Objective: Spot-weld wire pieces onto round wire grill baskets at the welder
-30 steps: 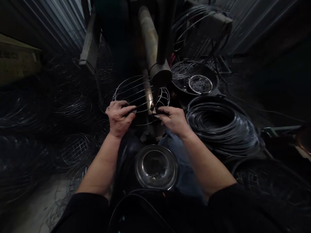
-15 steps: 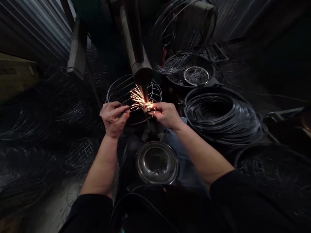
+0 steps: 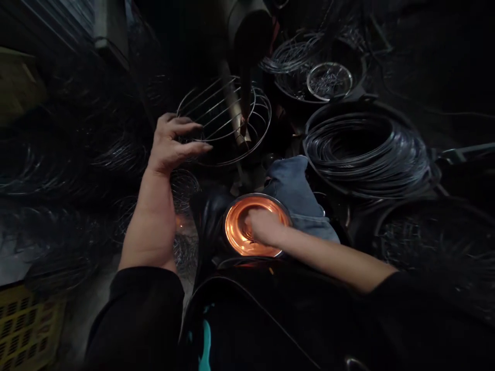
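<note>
My left hand (image 3: 170, 141) rests on the near left rim of a round wire basket frame (image 3: 226, 121), its fingers bent over the wires. The frame sits under the dark electrode head of a spot welder (image 3: 247, 31). My right hand (image 3: 261, 226) reaches down into a shiny metal bowl (image 3: 235, 234) on my lap, which glows orange. Its fingers are curled inside the bowl, and what they touch is hidden.
A big coil of dark wire (image 3: 367, 149) lies at the right. Behind it a black pan (image 3: 320, 77) holds wire rings. Finished wire baskets (image 3: 116, 154) are heaped at the left. A yellow crate (image 3: 27, 324) shows at the bottom left.
The sparks at the weld have stopped. My right hand left the frame and dropped into the bowl on my lap. My left hand shifted along the frame's rim, and the view tilted down.
</note>
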A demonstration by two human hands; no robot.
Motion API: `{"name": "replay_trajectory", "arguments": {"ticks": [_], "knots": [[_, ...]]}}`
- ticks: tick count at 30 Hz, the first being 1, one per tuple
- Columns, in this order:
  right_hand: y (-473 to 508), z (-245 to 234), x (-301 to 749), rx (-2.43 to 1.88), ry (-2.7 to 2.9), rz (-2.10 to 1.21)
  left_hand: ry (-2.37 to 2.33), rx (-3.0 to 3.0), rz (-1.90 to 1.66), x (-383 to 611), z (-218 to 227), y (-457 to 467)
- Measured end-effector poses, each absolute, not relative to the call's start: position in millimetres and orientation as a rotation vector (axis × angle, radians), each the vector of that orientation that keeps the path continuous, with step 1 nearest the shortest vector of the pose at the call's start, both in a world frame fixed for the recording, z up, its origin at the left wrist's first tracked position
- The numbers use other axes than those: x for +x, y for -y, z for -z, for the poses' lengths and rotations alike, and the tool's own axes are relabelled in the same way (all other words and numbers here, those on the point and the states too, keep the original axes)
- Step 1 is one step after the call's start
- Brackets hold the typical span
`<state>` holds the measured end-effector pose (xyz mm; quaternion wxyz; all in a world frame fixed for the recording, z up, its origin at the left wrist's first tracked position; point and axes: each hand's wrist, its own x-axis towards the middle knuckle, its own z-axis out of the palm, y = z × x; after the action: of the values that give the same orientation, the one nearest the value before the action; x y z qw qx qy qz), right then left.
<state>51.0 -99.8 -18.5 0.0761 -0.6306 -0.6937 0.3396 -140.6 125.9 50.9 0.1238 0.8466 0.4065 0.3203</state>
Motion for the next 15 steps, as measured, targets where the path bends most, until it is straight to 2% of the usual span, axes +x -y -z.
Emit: {"name": "replay_trajectory", "arguments": {"ticks": [4, 15], "knots": [[121.5, 39.4, 30.7, -1.929, 2.38, -1.129, -1.239, 2.479, -1.003, -149.0, -47.6, -100.9], [129.1, 35.6, 39.1, -1.946, 2.643, -1.233, -1.302, 2.273, -1.365, -136.8, -25.3, -68.8]]}}
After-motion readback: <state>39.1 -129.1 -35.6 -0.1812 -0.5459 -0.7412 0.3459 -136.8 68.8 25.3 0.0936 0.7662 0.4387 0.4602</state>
